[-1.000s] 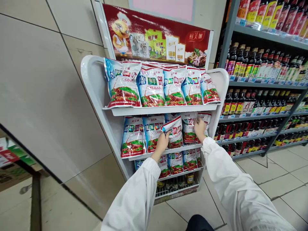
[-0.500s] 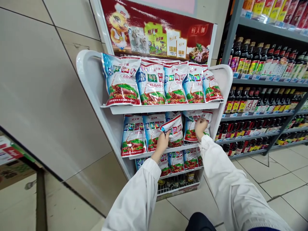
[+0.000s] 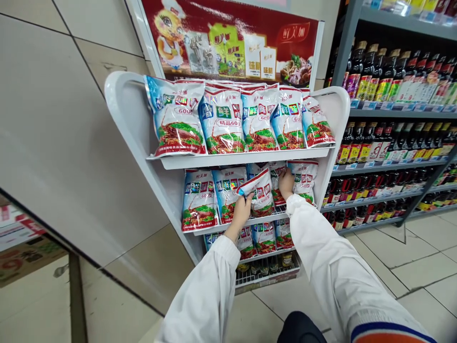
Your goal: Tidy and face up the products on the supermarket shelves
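Observation:
My left hand is closed on the upper left corner of a seasoning bag, which leans tilted at the front of the second shelf. My right hand has its fingers curled between two more bags on that shelf. To its right stands an upright bag; to its left another bag sits further back. The right fingertips are partly hidden, and I cannot tell which of these two bags they grip. Two bags stand at the shelf's left, one of them a white and blue bag with red lettering.
The white display rack has a full row of similar bags on top and more bags below. Jars sit at the bottom. A grey shelf of sauce bottles stands right; a tiled wall is left.
My right hand has moved left, from the front of the rightmost bags into the gap beside them. The bags there have shifted apart. My left hand keeps its hold on the tilted bag.

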Available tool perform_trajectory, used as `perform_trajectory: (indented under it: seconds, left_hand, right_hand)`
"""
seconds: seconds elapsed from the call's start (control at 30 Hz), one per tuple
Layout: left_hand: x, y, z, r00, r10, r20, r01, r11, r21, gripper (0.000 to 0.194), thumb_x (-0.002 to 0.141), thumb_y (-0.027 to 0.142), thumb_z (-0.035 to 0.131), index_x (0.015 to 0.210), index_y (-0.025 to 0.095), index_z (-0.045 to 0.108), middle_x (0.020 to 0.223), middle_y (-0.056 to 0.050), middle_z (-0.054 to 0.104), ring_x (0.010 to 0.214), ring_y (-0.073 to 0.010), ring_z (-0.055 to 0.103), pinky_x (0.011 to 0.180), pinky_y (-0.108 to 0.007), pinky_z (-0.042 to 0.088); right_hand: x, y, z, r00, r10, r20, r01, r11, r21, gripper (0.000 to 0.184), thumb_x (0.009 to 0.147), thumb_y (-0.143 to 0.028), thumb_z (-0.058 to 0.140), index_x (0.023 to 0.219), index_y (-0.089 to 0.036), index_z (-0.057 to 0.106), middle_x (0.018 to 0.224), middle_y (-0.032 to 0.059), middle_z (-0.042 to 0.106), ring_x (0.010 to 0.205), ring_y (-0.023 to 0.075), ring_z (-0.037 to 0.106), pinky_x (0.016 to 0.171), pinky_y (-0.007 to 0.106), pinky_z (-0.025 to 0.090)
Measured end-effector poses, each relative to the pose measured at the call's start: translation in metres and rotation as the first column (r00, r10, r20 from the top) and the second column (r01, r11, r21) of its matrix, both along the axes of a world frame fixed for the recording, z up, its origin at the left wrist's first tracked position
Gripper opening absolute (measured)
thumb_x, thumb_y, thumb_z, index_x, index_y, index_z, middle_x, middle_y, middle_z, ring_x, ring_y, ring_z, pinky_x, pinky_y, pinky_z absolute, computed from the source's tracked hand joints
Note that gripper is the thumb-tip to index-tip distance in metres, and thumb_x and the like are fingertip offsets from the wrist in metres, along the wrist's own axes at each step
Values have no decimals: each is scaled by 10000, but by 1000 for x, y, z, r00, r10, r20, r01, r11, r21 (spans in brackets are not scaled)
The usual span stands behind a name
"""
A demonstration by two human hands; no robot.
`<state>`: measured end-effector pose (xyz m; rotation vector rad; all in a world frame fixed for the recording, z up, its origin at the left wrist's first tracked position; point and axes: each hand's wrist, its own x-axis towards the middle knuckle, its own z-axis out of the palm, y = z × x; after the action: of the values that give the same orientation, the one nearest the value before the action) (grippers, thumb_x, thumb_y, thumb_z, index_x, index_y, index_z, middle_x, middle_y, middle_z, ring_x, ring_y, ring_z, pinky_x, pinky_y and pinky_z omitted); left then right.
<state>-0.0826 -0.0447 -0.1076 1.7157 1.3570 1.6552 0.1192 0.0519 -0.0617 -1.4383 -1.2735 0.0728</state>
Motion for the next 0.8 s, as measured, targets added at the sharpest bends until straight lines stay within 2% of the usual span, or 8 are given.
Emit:
perform_trajectory:
  seconds: [0.07, 0.13, 0.2, 0.33, 0.43, 0.5, 0.6, 0.8]
  left_hand:
    - [0, -2, 0, 1000, -6, 5, 6, 1000, 0, 303, 967, 464, 589, 1057, 183, 658, 1116, -142, 739, 1223, -319, 645, 1091, -464, 480]
    - [0, -2, -1, 1000, -10, 9, 10, 1000, 1, 296, 969, 465, 587, 1034, 186, 662, 1101, -138, 739, 1230, -317, 639, 1101, -466, 472]
    - [-1, -2, -2, 1000, -10, 13, 10, 1000, -1, 277, 966, 459, 597, 969, 190, 661, 1040, -129, 741, 1213, -312, 643, 1107, -465, 464]
    - [-2, 0, -4, 1000, -7, 20, 7, 1000, -11, 244, 957, 421, 619, 868, 194, 641, 914, -104, 727, 1150, -297, 661, 1116, -464, 451]
    - [-3, -1, -4, 999, -17, 28, 17, 1000, -17, 232, 962, 409, 604, 905, 189, 646, 983, -113, 733, 1133, -295, 667, 1114, -465, 452]
    - [-3, -2, -3, 999, -20, 38, 21, 999, -24, 240, 960, 419, 607, 963, 183, 653, 1044, -122, 737, 1152, -300, 663, 1111, -466, 457]
    - [-2, -5, -1, 998, -19, 52, 21, 999, -33, 274, 957, 436, 614, 1031, 176, 660, 1104, -132, 736, 1191, -306, 649, 1106, -462, 462]
    - [-1, -8, 1, 998, -31, 55, 33, 999, -43, 315, 965, 460, 604, 1072, 171, 668, 1109, -136, 736, 1188, -306, 648, 1123, -471, 444]
  right_hand:
    - [-1, -11, -4, 998, 37, 43, -39, 999, 38, 468, 1000, -241, 301, 1342, -60, 564, 1189, 245, 669, 1110, 323, 630, 978, 416, 468]
    - [-4, -26, -9, 996, -5, 86, -6, 992, 123, 478, 1014, -261, 319, 1410, -89, 524, 1390, 243, 557, 1295, 323, 513, 1093, 442, 395]
    - [-11, -38, -14, 988, -54, 143, 27, 983, 181, 461, 1036, -311, 336, 1388, -124, 566, 1446, 225, 496, 1328, 337, 443, 1122, 478, 346]
    - [-23, -38, -14, 972, 90, 218, -98, 995, 30, 411, 1030, -401, 425, 1215, -156, 699, 1316, 196, 590, 1250, 365, 447, 1055, 494, 352]
    - [-24, -21, -5, 978, 178, 109, -169, 982, -90, 335, 972, -397, 529, 1120, -173, 729, 1309, 172, 622, 1251, 377, 450, 1052, 505, 330]
    - [-21, -12, 0, 973, 224, 53, -216, 969, -120, 276, 950, -374, 540, 972, -171, 726, 1132, 142, 690, 1131, 337, 536, 1013, 471, 364]
    - [-14, -11, -1, 949, 315, 5, -314, 946, -85, 308, 964, -402, 476, 838, -184, 653, 856, 68, 682, 902, 246, 601, 900, 362, 436]
    - [-11, -20, -10, 901, 427, -77, -426, 904, 29, 346, 948, -458, 406, 856, -190, 603, 870, 48, 701, 842, 193, 632, 767, 255, 492]
